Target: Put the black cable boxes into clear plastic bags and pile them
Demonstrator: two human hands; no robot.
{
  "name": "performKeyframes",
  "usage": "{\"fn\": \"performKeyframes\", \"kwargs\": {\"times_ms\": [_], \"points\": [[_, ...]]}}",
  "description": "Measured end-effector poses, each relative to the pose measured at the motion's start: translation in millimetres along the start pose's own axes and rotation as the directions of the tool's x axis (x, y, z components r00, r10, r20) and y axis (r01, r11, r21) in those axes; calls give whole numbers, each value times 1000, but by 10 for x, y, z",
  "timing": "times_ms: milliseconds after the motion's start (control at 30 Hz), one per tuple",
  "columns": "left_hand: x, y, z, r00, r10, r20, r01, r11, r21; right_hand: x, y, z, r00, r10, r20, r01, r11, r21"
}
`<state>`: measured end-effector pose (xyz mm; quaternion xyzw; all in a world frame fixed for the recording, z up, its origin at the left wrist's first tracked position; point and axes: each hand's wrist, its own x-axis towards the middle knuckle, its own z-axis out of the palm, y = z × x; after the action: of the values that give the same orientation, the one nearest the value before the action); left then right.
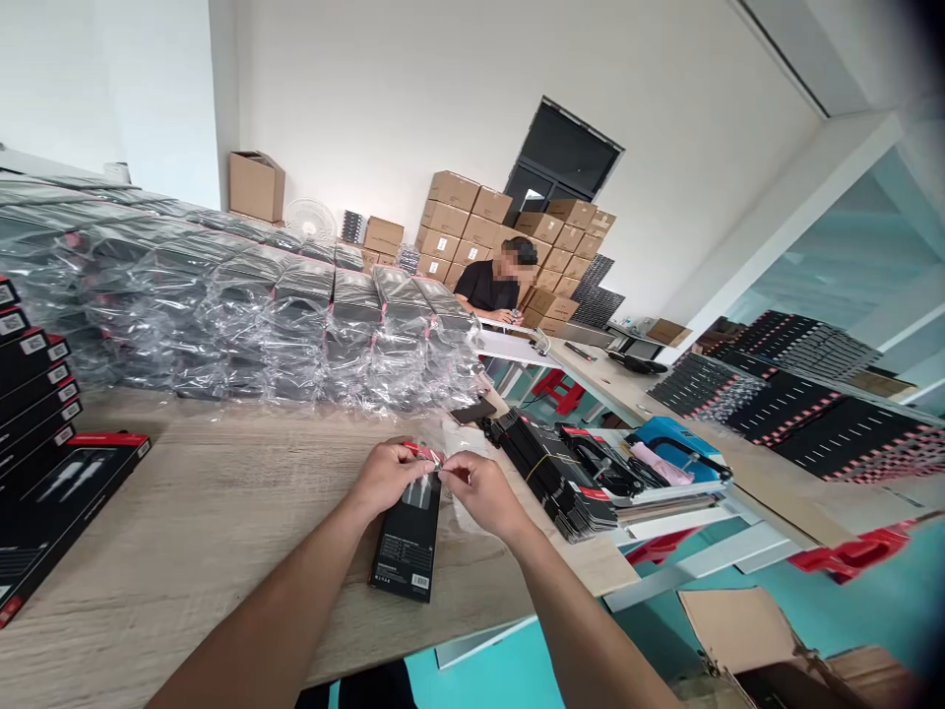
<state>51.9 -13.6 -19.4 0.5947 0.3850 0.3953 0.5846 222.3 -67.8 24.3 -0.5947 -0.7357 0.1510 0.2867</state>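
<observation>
A slim black retail box with a picture of cables, small print and a barcode lies on the wooden table in front of me. My left hand is closed in a pinch on the far end of this box, where a bit of red shows. From the other side, my right hand pinches at the same end, its fingertips nearly meeting those of the left. What sits between the right fingertips is too small to make out. Clear plastic film lies beside the box, under my right hand.
Plastic-wrapped bundles of black boxes line the table's far side. Stacked black boxes stand at left. A banded bundle of flat boxes lies at right, near a blue item. A co-worker sits beyond; an open carton is lower right.
</observation>
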Motion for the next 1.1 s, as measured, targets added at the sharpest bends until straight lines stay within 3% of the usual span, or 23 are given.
{"fn": "performKeyframes", "kwargs": {"times_ms": [133,233,367,467,600,700,800,933,1033,1100], "points": [[10,-14,-22,999,-35,0,35,999,27,-2,38,40,976,97,-195,-83,993,78],[17,-17,-39,1000,-8,-21,10,998,64,-13,25,112,944,66,-322,-90,994,-60],[36,-31,-63,998,30,-52,-25,995,101,-27,-4,191,945,-12,-328,-89,953,-291],[47,-35,-79,998,0,-62,6,994,111,-19,-6,212,917,-52,-396,-93,936,-338],[38,-3,-124,999,2,-41,2,995,103,41,45,200,932,-133,-338,26,953,-303],[7,47,-232,997,36,64,-37,999,8,124,137,102,875,-45,-482,-44,984,-173],[-45,97,-367,986,-20,164,55,976,-211,180,221,-6,810,-6,-587,-101,984,-150],[-122,133,-399,941,-131,312,255,881,-399,173,257,31,870,-94,-485,4,983,-183],[-146,128,-300,902,-183,391,349,843,-410,155,267,134,929,-120,-350,81,989,-124],[-139,115,-228,893,-246,377,388,845,-367,150,279,173,956,-81,-282,78,997,-23]]}}
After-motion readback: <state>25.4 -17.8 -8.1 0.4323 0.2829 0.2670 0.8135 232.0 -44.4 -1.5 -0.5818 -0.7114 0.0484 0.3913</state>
